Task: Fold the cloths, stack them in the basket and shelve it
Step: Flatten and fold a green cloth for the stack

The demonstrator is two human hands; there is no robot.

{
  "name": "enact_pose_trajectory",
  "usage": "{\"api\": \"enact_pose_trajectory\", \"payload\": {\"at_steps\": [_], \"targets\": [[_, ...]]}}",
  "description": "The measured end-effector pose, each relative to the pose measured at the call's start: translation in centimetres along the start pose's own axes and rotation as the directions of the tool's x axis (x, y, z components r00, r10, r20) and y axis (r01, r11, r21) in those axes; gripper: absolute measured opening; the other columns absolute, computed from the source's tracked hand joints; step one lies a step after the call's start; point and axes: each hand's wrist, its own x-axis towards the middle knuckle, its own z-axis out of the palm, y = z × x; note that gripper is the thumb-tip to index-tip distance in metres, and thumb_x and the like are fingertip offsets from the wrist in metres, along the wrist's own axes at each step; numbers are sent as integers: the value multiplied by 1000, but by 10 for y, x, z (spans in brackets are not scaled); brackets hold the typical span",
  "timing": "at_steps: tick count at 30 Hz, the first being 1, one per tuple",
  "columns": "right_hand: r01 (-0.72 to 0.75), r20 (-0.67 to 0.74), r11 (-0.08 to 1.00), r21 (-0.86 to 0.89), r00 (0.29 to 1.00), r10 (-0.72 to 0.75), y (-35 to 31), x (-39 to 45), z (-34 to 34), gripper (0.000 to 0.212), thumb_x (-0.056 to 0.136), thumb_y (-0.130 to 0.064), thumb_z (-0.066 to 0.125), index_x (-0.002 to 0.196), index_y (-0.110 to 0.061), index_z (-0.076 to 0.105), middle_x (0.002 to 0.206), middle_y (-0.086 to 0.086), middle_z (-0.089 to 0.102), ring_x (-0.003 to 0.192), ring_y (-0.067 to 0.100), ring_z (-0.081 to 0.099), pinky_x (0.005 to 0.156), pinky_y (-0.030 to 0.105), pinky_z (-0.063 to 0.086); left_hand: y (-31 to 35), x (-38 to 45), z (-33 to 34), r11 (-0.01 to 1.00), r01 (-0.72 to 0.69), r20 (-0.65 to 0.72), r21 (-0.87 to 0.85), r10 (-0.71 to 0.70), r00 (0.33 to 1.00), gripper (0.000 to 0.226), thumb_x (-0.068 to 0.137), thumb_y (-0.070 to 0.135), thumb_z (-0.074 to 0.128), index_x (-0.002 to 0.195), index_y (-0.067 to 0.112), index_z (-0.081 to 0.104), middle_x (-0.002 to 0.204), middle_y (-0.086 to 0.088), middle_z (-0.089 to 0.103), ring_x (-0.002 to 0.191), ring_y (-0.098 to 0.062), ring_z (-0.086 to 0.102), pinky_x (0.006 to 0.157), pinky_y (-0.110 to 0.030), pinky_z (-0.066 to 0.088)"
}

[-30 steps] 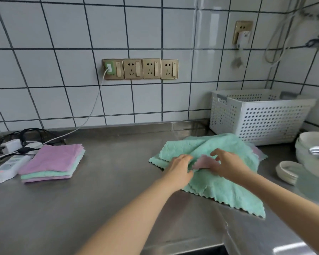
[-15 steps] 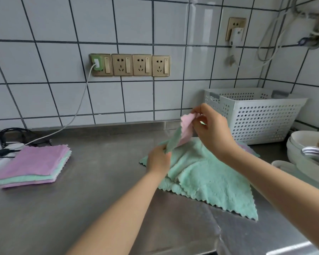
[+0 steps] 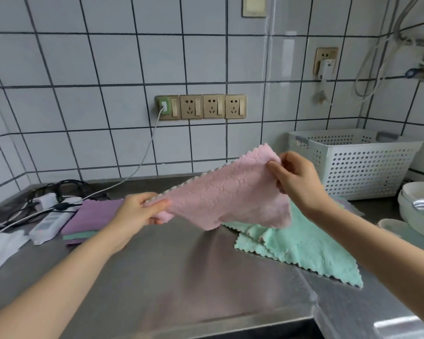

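Steel counter [image 3: 181, 277] against tiled wall. Pink cloth [image 3: 225, 199] held aloft, stretched between both hands, long axis rising left to right. Left hand [image 3: 137, 214] pinches the lower corner; right hand [image 3: 296, 182] pinches the upper. Green cloths [image 3: 304, 248] lie below the right fingers; basket [image 3: 357, 162] beyond; folded stack [image 3: 88, 216] past the left.

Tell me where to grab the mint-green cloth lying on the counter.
Pinch the green cloth at its near-right corner, coming from the right front. That scalloped corner lies flat and free on the steel counter, while its far part is rumpled under the pink cloth.
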Motion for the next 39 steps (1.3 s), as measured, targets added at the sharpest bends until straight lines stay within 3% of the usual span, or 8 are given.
{"api": "enact_pose_trajectory", "payload": {"at_steps": [6, 12, 21, 25, 28, 32, 35, 39], "targets": [[-105, 105, 965, 242, 991, 81, -34, -17, 13, 19, 88, -15, 63, 71, -9, 55, 54, -1, 38, 45, 9, 30, 40, 16, 24, 31, -38, -70, 989, 72, 12, -128, -71, 997, 79, 35, 47, 92, 95, 1, 69, 93, -21, 72, 79, -29, 67, 73, -46, 52], [-199, 215, 979, 50, 959, 184, -13, -5, 55, 25, 90, -16, 62, 67, -12, 53, 47, -2, 47, 37, 11, 40, 36, 17, 30, 18, -18, -87, 994, 112, -123, 6, -110, 986, 14, 77, 16, 75, 88, 9, 70, 86, -8, 74, 65, -18, 68, 60, -28, 55], [-467, 327, 850, -243, 786, 525, 82, -16, 128, 16, 89, 0, 51, 74, -1, 57, 58, 16, 68, 53, 30, 70, 54, 39, 60, -94, 26, -67, 818, 270, -211, 507, -186, 960, 34, 78, 10, 71, 60, 12, 43, 54, -4, 41, 45, -24, 57, 50, -29, 42], [-509, 253, 840, -185, 802, 542, 97, -12, 137, 20, 87, 4, 47, 100, 0, 62, 84, 18, 72, 65, 34, 72, 64, 44, 61, -100, 37, -51, 831, 226, -268, 508, -97, 959, 14, 81, 5, 64, 94, 6, 67, 88, -15, 68, 90, -33, 69, 69, -28, 53], [-371, 284, 857, -359, 831, 479, 104, -18, 135, 48, 84, -1, 59, 130, -7, 51, 120, 12, 61, 85, 35, 70, 81, 42, 57, -108, 22, -48, 698, 95, -63, 710, -71, 995, 74, 82, 10, 66, 147, 13, 31, 148, -8, 39, 133, -27, 41, 109, -34, 34], [75, 487, 889, -451, 856, 175, 87, -54, 118, 41, 86, -1, 56, 126, -12, 56, 123, 7, 60, 107, 19, 62, 86, 19, 47, -116, -23, -43, 595, -231, 253, 769, 48, 966, 61, 89, 19, 59, 144, 23, 35, 154, 6, 25, 144, -11, 18, 118, -26, 13], [429, 714, 852, -300, 693, -97, 76, -93, 99, 19, 88, -10, 60, 104, -17, 68, 115, -5, 60, 102, 1, 57, 90, 3, 37, -113, -66, -43, 675, -278, 422, 683, -54, 905, 51, 88, 54, 48, 137, 41, 41, 148, 30, 21, 141, 8, 8, 119, -26, 9], [434, 825, 878, -204, 558, -84, 64, -130, 71, 30, 90, -47, 57, 107, -24, 66, 116, -15, 54, 106, -5, 54, 94, 11, 40, -106, -108, -57, 630, -357, 549, 690, -134, 825, 76, 70, 87, 17, 139, 54, 20, 149, 38, 1, 137, 17, -12, 118, -20, -5]]}}
